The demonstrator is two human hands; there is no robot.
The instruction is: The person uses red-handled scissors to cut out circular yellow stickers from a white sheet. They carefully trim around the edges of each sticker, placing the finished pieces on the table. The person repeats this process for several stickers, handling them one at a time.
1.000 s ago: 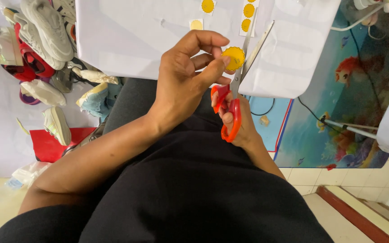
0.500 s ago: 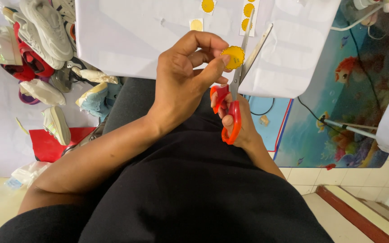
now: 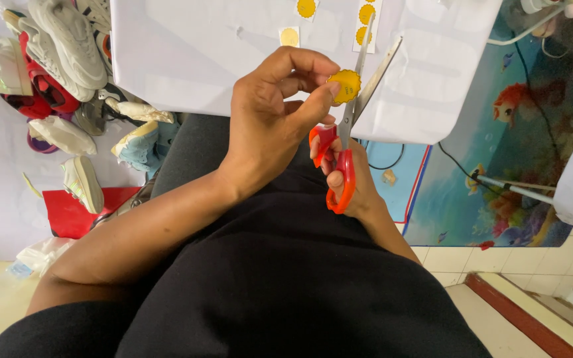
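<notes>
- Two hands work close together over my lap: my left hand [image 3: 270,119] pinches a small yellow scalloped disc [image 3: 346,85] between thumb and fingertips, and my right hand [image 3: 353,182] is closed through the orange handles of the scissors [image 3: 343,149], just below and behind the left.
- The scissor blades stand parted and point up and away from me, and the disc sits right at the inner blade, above the right hand and at the left hand's fingertips.
- My worry: the disc is tiny and my left thumb lies just beside the blades, so a closing cut could nick skin if the pinch creeps toward the edge.
- A loose pinch could let the disc twist, and the cut would bite into the scalloped rim.
- Beyond both hands lies the white tabletop [image 3: 187,53] with more yellow discs [image 3: 366,20]; shoes [image 3: 61,40] are piled off to the left of my left arm.
</notes>
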